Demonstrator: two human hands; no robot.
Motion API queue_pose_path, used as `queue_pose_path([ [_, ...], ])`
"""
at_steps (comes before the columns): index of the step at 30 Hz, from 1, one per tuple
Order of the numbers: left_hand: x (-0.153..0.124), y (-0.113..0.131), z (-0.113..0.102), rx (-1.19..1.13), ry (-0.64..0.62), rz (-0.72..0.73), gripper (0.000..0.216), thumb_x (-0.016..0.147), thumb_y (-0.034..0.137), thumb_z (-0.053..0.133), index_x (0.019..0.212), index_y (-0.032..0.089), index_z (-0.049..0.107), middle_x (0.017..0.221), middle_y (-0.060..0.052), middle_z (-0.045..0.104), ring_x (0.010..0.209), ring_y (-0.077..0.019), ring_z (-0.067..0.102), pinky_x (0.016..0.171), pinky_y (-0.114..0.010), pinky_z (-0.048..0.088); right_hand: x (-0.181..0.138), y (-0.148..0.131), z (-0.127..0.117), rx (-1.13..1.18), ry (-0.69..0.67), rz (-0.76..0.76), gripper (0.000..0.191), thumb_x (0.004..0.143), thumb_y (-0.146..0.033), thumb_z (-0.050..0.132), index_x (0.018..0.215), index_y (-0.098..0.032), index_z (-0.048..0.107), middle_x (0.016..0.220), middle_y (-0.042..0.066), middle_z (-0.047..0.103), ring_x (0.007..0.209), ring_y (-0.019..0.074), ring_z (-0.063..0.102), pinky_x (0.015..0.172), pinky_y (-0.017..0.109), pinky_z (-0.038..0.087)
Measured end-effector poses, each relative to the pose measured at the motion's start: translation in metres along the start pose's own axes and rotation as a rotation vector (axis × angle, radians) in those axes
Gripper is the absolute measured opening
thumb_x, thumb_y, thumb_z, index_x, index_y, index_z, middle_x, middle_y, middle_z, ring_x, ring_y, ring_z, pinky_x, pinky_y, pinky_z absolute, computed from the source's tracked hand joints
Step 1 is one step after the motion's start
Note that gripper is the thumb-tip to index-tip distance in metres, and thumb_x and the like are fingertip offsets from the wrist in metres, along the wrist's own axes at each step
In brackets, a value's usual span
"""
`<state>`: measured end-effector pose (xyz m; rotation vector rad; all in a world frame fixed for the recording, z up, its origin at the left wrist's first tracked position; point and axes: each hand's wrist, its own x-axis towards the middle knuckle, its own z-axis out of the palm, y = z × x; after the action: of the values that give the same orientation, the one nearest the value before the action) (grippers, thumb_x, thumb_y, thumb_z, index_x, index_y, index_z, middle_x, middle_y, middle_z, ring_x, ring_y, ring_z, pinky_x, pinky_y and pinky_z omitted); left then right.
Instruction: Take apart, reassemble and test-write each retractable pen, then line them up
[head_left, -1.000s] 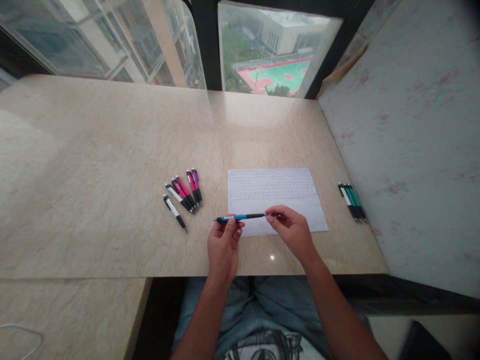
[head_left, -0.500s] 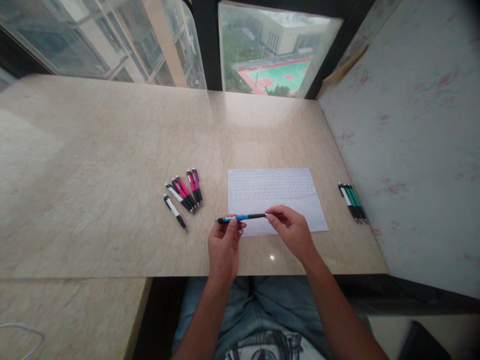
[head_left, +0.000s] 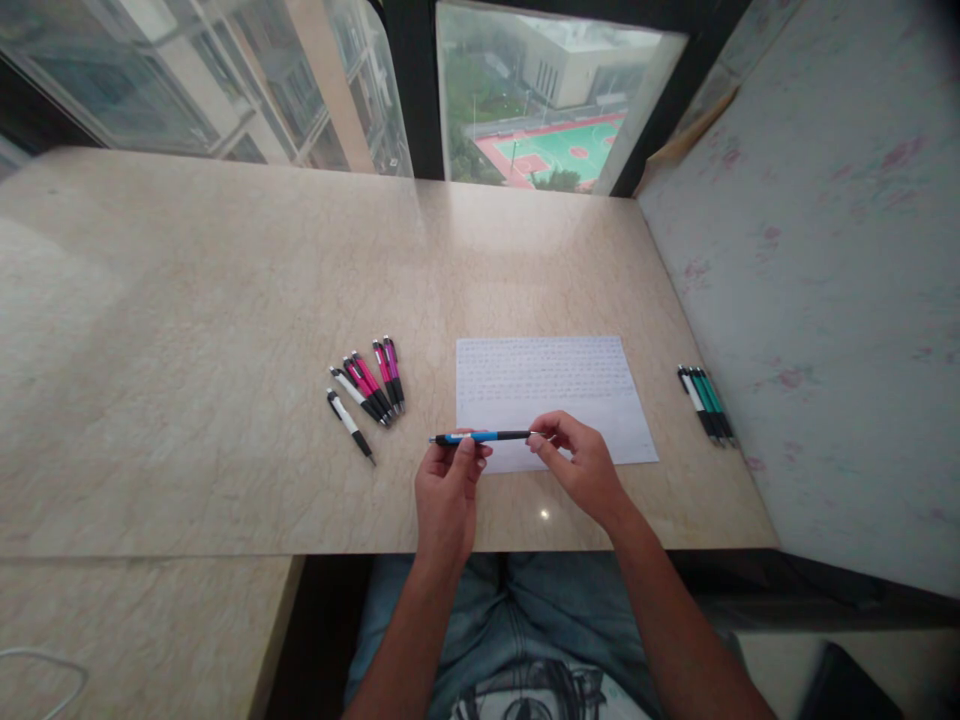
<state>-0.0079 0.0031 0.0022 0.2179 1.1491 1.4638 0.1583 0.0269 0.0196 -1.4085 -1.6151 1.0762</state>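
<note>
Two legs in jeans (head_left: 502, 610) are nearest, below the near edge of the paper (head_left: 540, 378) and partly under the bench (head_left: 225, 350). Farther in, the left hand (head_left: 448, 490) is by the paper's near left corner, its grip closed on the barrel of a blue pen (head_left: 487, 436), thumb uppermost. The right hand (head_left: 581, 460) hides part of the paper's near half; its grip is pinched to almost no gap at the pen's tip, so whether a separate small piece sits there cannot be told. The pen lies level across the paper's near left part, raised in both hands.

The pen looks nearly whole, so I judge the fine work at its tip to be partway, with that end left to finish. The other pens lie apart in two lots; which lot, if either, is done does not show.

Left of the paper is a lone white pen (head_left: 349, 426), then a fan of white, pink and purple pens (head_left: 370, 384). Right of the paper, a white pen (head_left: 694, 402) and green pens (head_left: 712, 398) lie side by side, hemmed in by the flowered wall (head_left: 787, 300). Beyond the paper is the window (head_left: 517, 110).
</note>
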Motion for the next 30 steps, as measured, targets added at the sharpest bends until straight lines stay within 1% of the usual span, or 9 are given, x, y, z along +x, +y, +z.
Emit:
queue_pose_path([
  [3, -0.0005, 0.0002, 0.0001, 0.002, -0.007, 0.0, 0.028, 0.068, 0.03, 0.084, 0.088, 0.016, 0.07, 0.082, -0.002, 0.071, 0.069, -0.0092, 0.066, 0.067, -0.02, 0.051, 0.0006, -0.001, -0.0012, -0.029, -0.04, -0.004, 0.037, 0.097, -0.039, 0.047, 0.07, -0.02, 0.062, 0.066, 0.002, 0.064, 0.063, 0.0151, 0.06, 0.062, 0.028, 0.046],
  [5, -0.0005, 0.0001, 0.0, 0.001, -0.006, -0.002, 0.029, 0.067, 0.03, 0.084, 0.088, 0.016, 0.07, 0.083, -0.002, 0.071, 0.068, -0.0088, 0.065, 0.066, -0.019, 0.051, 0.0007, -0.0001, -0.0009, 0.005, -0.038, 0.007, 0.043, 0.1, -0.041, 0.041, 0.069, -0.019, 0.062, 0.064, 0.002, 0.064, 0.062, 0.0147, 0.059, 0.061, 0.028, 0.044],
  [7, -0.0003, 0.0, -0.0001, -0.001, 0.0, -0.001, 0.029, 0.067, 0.03, 0.084, 0.088, 0.016, 0.07, 0.082, -0.001, 0.07, 0.068, -0.0085, 0.065, 0.066, -0.019, 0.051, 0.0006, 0.0016, -0.0001, 0.051, -0.023, 0.025, 0.036, 0.098, -0.042, 0.044, 0.078, -0.019, 0.063, 0.071, 0.002, 0.065, 0.067, 0.0155, 0.061, 0.061, 0.027, 0.045],
  [9, -0.0001, -0.0002, 0.0, -0.002, 0.003, 0.003, 0.029, 0.067, 0.03, 0.084, 0.087, 0.015, 0.07, 0.082, -0.001, 0.07, 0.068, -0.0084, 0.065, 0.066, -0.019, 0.051, 0.0003, 0.0029, 0.0007, 0.056, -0.012, 0.025, 0.025, 0.095, -0.041, 0.052, 0.086, -0.02, 0.062, 0.079, 0.002, 0.066, 0.072, 0.0163, 0.063, 0.062, 0.026, 0.046],
  [11, -0.0001, -0.0002, 0.0001, 0.003, 0.002, 0.005, 0.029, 0.067, 0.031, 0.084, 0.087, 0.015, 0.07, 0.081, -0.001, 0.07, 0.068, -0.0087, 0.065, 0.067, -0.019, 0.051, 0.0003, 0.0032, 0.0009, 0.026, -0.015, 0.008, 0.02, 0.093, -0.038, 0.055, 0.086, -0.02, 0.061, 0.079, 0.002, 0.065, 0.072, 0.0159, 0.062, 0.063, 0.026, 0.045],
  [17, 0.0005, -0.0006, -0.0011, 0.01, 0.007, -0.002, 0.031, 0.067, 0.033, 0.084, 0.087, 0.015, 0.069, 0.077, 0.0, 0.069, 0.067, -0.0087, 0.065, 0.067, -0.02, 0.051, 0.0015, -0.0007, -0.0004, -0.076, -0.051, -0.054, 0.034, 0.097, -0.036, 0.047, 0.068, -0.02, 0.055, 0.061, -0.002, 0.056, 0.059, 0.0129, 0.053, 0.06, 0.026, 0.04],
  [23, 0.0002, -0.0006, -0.0005, 0.02, 0.004, 0.002, 0.03, 0.067, 0.033, 0.084, 0.087, 0.015, 0.069, 0.078, 0.0, 0.069, 0.068, -0.0083, 0.065, 0.068, -0.019, 0.051, 0.0023, -0.0026, 0.0016, -0.062, -0.032, -0.054, 0.026, 0.096, -0.033, 0.048, 0.076, -0.019, 0.058, 0.069, 0.0, 0.063, 0.066, 0.0144, 0.058, 0.064, 0.026, 0.042],
  [27, -0.0014, 0.0004, 0.0005, 0.039, -0.004, 0.003, 0.03, 0.067, 0.032, 0.084, 0.086, 0.016, 0.068, 0.079, 0.0, 0.069, 0.068, -0.0085, 0.065, 0.069, -0.02, 0.051, 0.0006, -0.0002, 0.0041, -0.139, -0.024, -0.088, 0.035, 0.099, -0.034, 0.043, 0.068, -0.02, 0.051, 0.061, -0.002, 0.053, 0.058, 0.0129, 0.051, 0.059, 0.026, 0.037],
  [30, -0.0005, 0.0, -0.0006, 0.055, -0.009, 0.018, 0.029, 0.067, 0.032, 0.084, 0.087, 0.016, 0.068, 0.082, 0.0, 0.069, 0.069, -0.0085, 0.065, 0.07, -0.02, 0.051, -0.0007, 0.0027, 0.0055, -0.179, -0.03, -0.072, 0.04, 0.1, -0.036, 0.04, 0.064, -0.02, 0.048, 0.058, -0.003, 0.048, 0.055, 0.0125, 0.048, 0.056, 0.026, 0.034],
])
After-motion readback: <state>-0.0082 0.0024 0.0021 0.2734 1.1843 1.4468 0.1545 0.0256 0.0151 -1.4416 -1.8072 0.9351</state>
